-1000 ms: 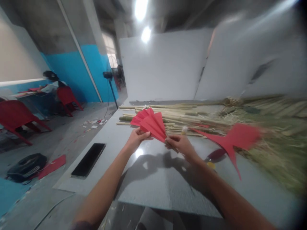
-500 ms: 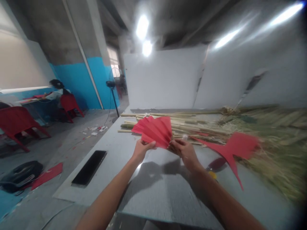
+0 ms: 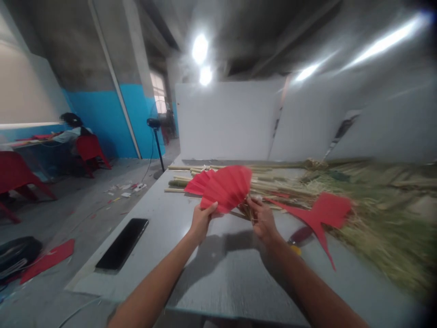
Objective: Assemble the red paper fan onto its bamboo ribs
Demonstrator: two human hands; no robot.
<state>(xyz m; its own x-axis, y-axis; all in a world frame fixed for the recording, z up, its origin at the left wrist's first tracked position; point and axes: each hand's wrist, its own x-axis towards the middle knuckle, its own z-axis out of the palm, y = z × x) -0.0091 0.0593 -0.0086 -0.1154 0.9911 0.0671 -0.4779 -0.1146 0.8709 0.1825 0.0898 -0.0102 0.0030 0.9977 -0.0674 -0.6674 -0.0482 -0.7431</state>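
A red pleated folding fan [image 3: 228,187], spread wide, is held above the grey table [image 3: 205,282]. My left hand [image 3: 202,222] pinches its left edge, thumb on the near face. Around the fan's narrow end, where thin bamboo-coloured ribs show, my right hand [image 3: 262,218] is closed. A second red pleated piece [image 3: 198,183] shows behind the fan; whether it joins the fan I cannot tell. To the right of my right hand lies a cut red sheet [image 3: 319,213] with pointed arms, and near it a dark red oval object [image 3: 301,235] with a yellow part.
Bamboo sticks [image 3: 180,183] lie across the table's back, beside a heap of green-yellow shavings [image 3: 382,228] at the right. A black phone [image 3: 122,243] rests at the left edge. A fan on a stand [image 3: 156,136], red chairs [image 3: 91,150] and a seated person [image 3: 72,132] are beyond.
The red fan has spread wider and turned slightly, with both hands still on it. The view has shifted a little, moving the room's contents leftward.
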